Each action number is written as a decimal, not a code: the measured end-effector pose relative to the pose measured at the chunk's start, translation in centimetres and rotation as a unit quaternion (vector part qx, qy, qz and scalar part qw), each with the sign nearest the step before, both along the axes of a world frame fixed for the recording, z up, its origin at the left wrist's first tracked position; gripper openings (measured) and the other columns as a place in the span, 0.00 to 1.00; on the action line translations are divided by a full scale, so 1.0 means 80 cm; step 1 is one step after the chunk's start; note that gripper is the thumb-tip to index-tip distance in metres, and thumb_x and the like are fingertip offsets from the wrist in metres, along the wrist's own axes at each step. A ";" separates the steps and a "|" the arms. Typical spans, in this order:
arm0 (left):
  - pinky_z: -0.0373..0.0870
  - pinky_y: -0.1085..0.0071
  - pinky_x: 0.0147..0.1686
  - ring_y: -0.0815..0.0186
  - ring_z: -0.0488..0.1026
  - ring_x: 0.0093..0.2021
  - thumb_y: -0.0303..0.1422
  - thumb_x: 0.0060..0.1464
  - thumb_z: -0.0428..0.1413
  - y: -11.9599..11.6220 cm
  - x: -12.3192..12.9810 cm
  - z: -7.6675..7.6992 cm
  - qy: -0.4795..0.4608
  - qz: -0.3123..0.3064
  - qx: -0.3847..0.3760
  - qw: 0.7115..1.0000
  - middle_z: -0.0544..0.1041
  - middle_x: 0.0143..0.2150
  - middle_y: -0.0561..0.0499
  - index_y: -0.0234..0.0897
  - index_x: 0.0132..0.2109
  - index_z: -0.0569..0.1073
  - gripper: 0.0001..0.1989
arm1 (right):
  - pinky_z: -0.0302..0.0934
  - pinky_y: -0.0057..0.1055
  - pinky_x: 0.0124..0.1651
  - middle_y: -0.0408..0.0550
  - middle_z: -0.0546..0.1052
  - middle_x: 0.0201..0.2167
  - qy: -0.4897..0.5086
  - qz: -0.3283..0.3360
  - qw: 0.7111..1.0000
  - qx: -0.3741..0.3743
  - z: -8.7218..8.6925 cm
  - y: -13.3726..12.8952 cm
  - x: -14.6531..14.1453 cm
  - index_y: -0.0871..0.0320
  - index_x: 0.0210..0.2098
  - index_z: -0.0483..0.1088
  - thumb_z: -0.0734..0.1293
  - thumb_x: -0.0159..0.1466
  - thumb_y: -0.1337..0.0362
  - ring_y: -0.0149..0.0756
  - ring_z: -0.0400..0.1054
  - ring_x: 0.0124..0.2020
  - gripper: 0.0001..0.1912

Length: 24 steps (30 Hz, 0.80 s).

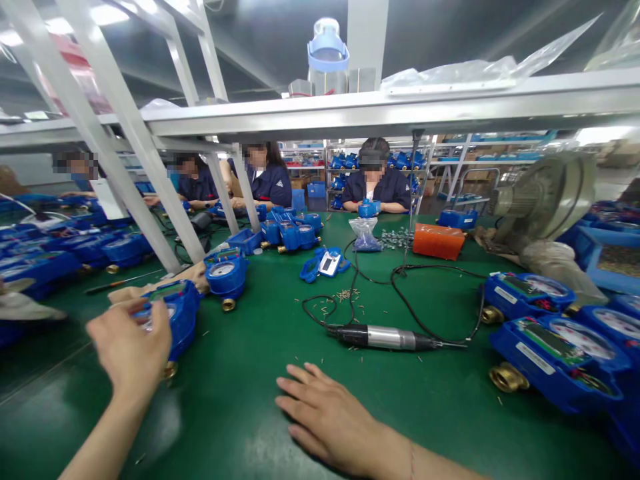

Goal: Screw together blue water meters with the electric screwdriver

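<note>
At the left, my left hand (131,341) is curled over the top of a blue water meter (181,320), thumb and fingers gripping it. Part of its dial is hidden behind the fingers, and a brass fitting sticks out at its near end. Beyond it stands another blue water meter (227,275) with a round white dial. My right hand (333,420) lies flat on the green tabletop (260,347), fingers stretched out and holding nothing. Past those fingertips lies an electric screwdriver (385,337) with a black cable, near a scatter of small screws (346,295).
More open water meters (555,360) crowd the right side. A blue cover with a white display (330,262), a bag of blue parts (366,237), an orange box (438,241) and a fan (545,197) stand farther back. A metal shelf (370,113) crosses overhead; co-workers (377,180) sit opposite.
</note>
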State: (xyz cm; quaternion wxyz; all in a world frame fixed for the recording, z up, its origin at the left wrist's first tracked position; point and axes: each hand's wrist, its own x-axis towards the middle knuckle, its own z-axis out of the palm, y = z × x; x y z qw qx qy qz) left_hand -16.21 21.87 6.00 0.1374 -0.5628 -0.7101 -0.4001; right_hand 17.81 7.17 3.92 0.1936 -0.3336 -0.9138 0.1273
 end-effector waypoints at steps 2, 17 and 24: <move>0.69 0.50 0.52 0.47 0.66 0.53 0.48 0.59 0.45 0.018 0.041 0.003 0.047 -0.080 0.000 0.996 0.71 0.43 0.40 0.34 0.50 0.67 0.23 | 0.40 0.41 0.72 0.47 0.61 0.67 0.000 0.051 0.998 0.045 -0.014 0.001 -0.021 0.58 0.63 0.60 0.53 0.73 0.55 0.38 0.44 0.71 0.23; 0.52 0.44 0.61 0.45 0.55 0.66 0.23 0.62 0.43 0.282 0.284 -0.017 0.279 -0.275 -0.009 0.920 0.61 0.65 0.30 0.26 0.63 0.60 0.23 | 0.46 0.42 0.71 0.48 0.63 0.66 0.002 -0.155 0.988 -0.001 -0.036 0.123 0.004 0.59 0.63 0.62 0.52 0.73 0.60 0.38 0.54 0.68 0.22; 0.48 0.32 0.55 0.36 0.51 0.66 0.20 0.60 0.37 0.338 0.296 -0.024 0.286 -0.269 -0.021 0.919 0.59 0.64 0.21 0.20 0.63 0.60 0.25 | 0.44 0.39 0.72 0.47 0.64 0.66 0.040 -0.189 0.981 -0.015 -0.046 0.124 0.004 0.61 0.62 0.62 0.50 0.74 0.60 0.38 0.52 0.68 0.23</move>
